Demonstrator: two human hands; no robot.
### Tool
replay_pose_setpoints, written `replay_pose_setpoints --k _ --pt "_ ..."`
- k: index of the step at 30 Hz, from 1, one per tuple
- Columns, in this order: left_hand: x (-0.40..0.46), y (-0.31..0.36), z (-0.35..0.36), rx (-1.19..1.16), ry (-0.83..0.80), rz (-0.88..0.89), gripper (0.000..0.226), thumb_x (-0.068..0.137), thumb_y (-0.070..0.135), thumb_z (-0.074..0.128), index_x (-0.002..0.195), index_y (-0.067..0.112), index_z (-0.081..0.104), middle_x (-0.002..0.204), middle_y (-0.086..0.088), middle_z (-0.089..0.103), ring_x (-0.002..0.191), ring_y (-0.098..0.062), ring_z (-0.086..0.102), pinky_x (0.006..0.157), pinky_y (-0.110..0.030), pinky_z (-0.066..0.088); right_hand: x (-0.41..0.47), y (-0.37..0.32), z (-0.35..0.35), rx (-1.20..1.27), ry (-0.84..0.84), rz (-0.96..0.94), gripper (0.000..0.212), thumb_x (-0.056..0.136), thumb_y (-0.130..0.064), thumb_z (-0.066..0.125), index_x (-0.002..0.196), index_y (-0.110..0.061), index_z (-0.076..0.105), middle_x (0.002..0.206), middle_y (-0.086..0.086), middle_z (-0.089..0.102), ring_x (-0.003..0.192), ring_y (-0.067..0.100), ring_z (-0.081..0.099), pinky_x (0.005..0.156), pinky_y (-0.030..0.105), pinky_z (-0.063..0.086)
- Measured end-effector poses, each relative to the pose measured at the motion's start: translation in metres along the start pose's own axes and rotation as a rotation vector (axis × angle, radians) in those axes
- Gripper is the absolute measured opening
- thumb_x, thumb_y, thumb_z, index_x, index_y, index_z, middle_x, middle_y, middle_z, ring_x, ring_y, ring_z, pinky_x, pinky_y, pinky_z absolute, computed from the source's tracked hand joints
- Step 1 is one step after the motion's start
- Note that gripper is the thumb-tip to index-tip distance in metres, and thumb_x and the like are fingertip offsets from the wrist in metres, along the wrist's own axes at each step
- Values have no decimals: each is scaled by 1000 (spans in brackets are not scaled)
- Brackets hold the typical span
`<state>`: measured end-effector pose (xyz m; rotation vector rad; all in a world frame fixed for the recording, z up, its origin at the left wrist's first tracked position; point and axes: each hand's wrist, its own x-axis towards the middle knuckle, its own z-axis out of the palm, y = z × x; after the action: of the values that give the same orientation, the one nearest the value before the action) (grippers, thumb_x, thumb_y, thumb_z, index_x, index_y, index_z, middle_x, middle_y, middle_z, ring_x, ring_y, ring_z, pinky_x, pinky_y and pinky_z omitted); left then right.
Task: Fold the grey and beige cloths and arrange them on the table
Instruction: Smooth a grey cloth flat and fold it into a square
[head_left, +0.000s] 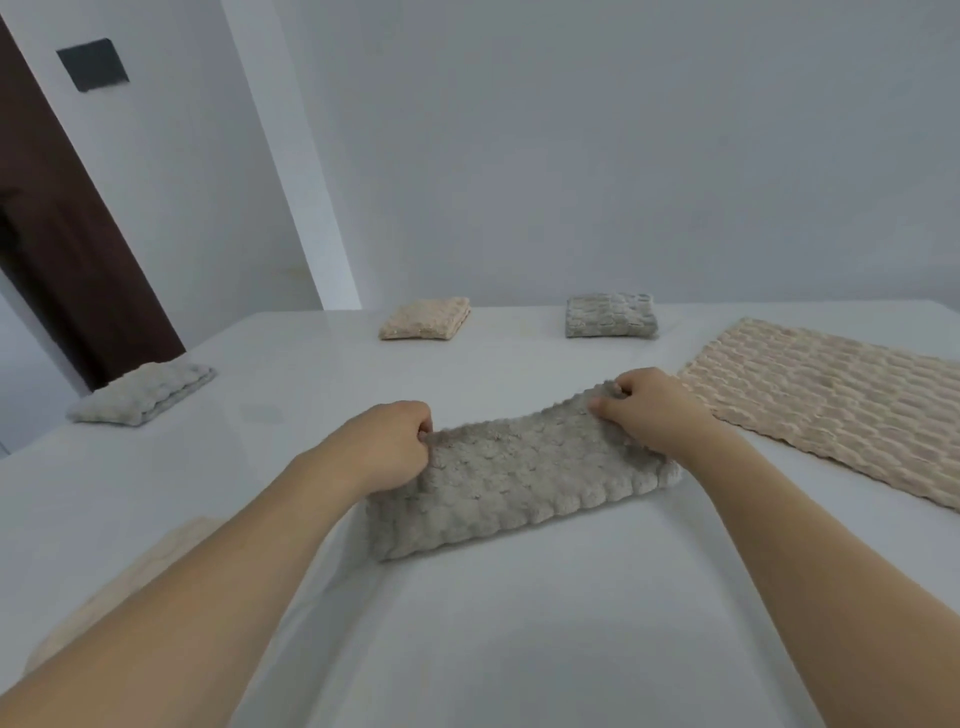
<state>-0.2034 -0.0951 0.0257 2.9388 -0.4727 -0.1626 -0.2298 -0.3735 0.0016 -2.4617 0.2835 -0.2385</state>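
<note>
The grey cloth (514, 483), half-folded on the desk (519, 623), looks soft, thick and limp, so it is best taken by its corners. The left hand (384, 447) pinches its far left corner with curled fingers; the right hand (644, 410) pinches the far right corner. An unfolded beige cloth (831, 400) lies just right of the right hand.

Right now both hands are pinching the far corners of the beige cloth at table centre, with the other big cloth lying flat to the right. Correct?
Not quite: the cloth being pinched is grey, not beige. The head view shows the left hand and right hand gripping the far corners of the grey cloth at table centre. The beige cloth is the one lying flat to the right.
</note>
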Motion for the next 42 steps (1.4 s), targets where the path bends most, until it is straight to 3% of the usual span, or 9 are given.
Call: replay_pose_setpoints --k 4,7,9,14,17,20,25,30,42 --pt "27 -10 18 17 63 0 18 89 16 46 104 23 53 104 3 52 99 -19 48 82 -33 45 23 5 25 -166 57 -17 38 92 -39 56 65 -17 42 79 7 51 75 27 52 56 29 33" --pt "40 -17 30 -27 65 -14 16 92 21 45 107 22 50 106 4 42 107 -20 39 88 -34 40 30 12 45 -371 65 7 34 98 -40 41 110 -11 55 121 15 49 114 39 44 93 41 36" --pt "44 -21 35 -80 37 -28 13 94 25 45 106 24 47 106 4 42 107 -20 38 87 -34 38 31 11 47 -387 47 46 34 98 -31 37 121 -7 46 128 18 44 120 40 38 100 44 33" --pt "56 -25 30 -90 -51 -71 8 94 30 45 99 28 52 108 4 51 104 -21 46 88 -37 42 34 7 34 -304 -111 91 29 91 -23 40 112 -5 49 117 19 52 111 34 48 87 36 37" --pt "58 -18 24 -267 -53 -30 11 97 27 45 92 23 55 99 -1 60 89 -20 55 79 -38 44 33 7 17 20 -161 110 8 87 -13 47 81 -8 45 78 12 51 68 23 46 56 29 30" --pt "57 -8 21 -484 -32 50 9 99 31 49 97 24 54 91 -3 63 74 -17 52 68 -34 41 31 17 -7 277 -239 134 12 88 -1 49 82 -11 45 75 9 43 60 20 36 52 29 27" --pt "58 0 30 -449 28 130 9 96 28 59 99 24 51 85 2 57 67 -13 48 64 -29 41 29 38 -18 315 -198 178 14 94 -9 54 82 -10 61 72 5 58 60 17 51 56 29 44" --pt "63 -7 34 -577 157 54 10 91 21 66 88 18 57 81 -4 58 68 -18 52 63 -35 44 32 40 -9 96 47 72 26 92 -3 39 95 -15 62 95 3 59 84 20 52 71 29 40" --pt "79 1 43 -425 147 -151 16 97 25 56 88 12 58 82 -6 64 65 -17 54 61 -31 43 29 36 20 -415 159 -56 24 94 -8 37 117 -12 46 113 11 49 95 34 56 70 38 42"
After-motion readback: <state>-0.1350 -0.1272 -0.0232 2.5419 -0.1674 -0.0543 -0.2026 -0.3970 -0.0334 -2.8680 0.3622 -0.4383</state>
